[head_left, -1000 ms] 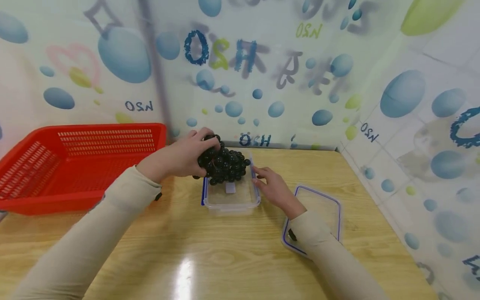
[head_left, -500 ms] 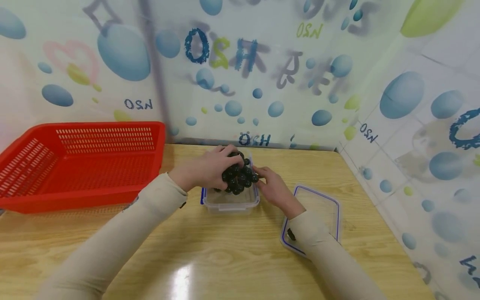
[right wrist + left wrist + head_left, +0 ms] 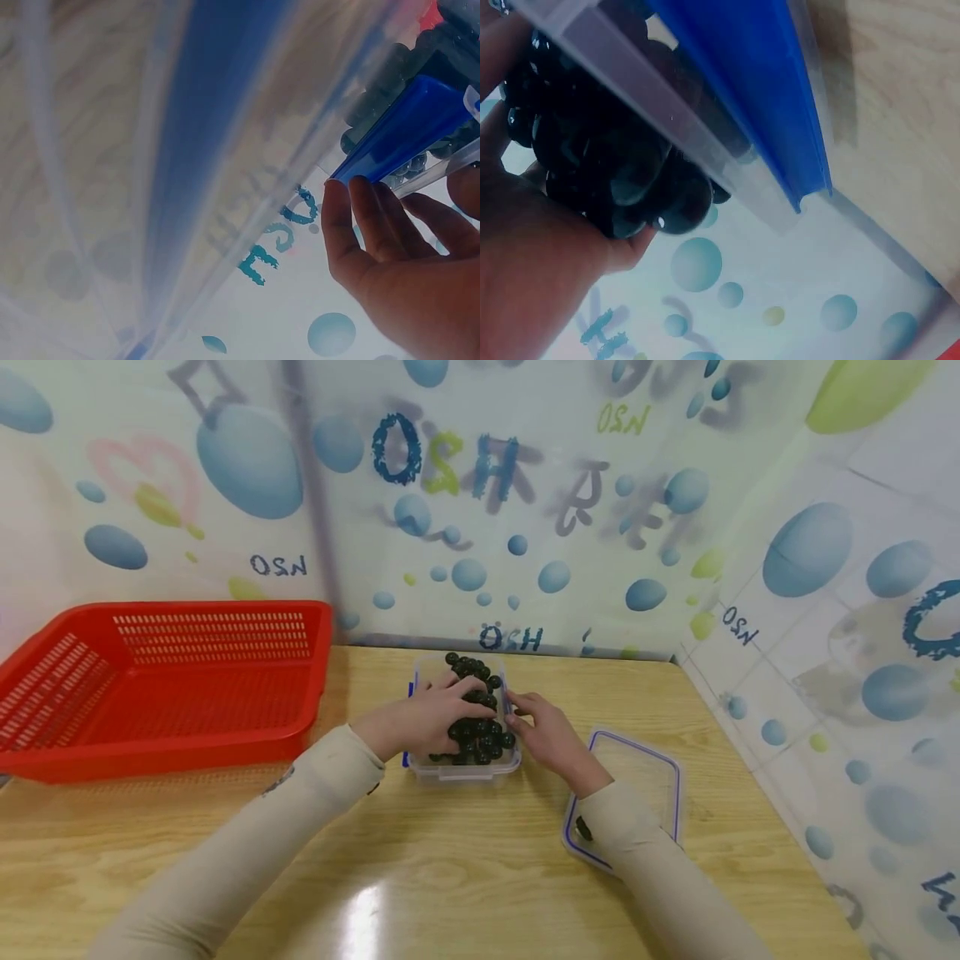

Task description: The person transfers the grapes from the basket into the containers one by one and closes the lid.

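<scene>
A bunch of dark grapes (image 3: 486, 742) lies in a clear plastic container (image 3: 450, 771) with blue side latches, in the middle of the head view. Over the grapes my left hand (image 3: 431, 714) spreads its curved fingers and holds them from above, low inside the rim. The left wrist view has the grapes (image 3: 607, 150) against the palm, beside the container's wall and blue latch (image 3: 757, 82). At the container's right side, my right hand (image 3: 551, 737) steadies it, thumb at the rim. In the right wrist view its fingertips (image 3: 360, 187) touch the other blue latch (image 3: 412, 127).
A red slotted plastic basket (image 3: 217, 689) stands on the wooden table (image 3: 420, 877) to the left. The clear lid (image 3: 637, 768) with a blue seal lies at the right, partly under the right forearm. A wall (image 3: 570, 510) with a bubble print rises behind the table.
My left hand has moved right and down with the grapes, from above the container's left edge to inside it. The right hand has stayed at the container's side.
</scene>
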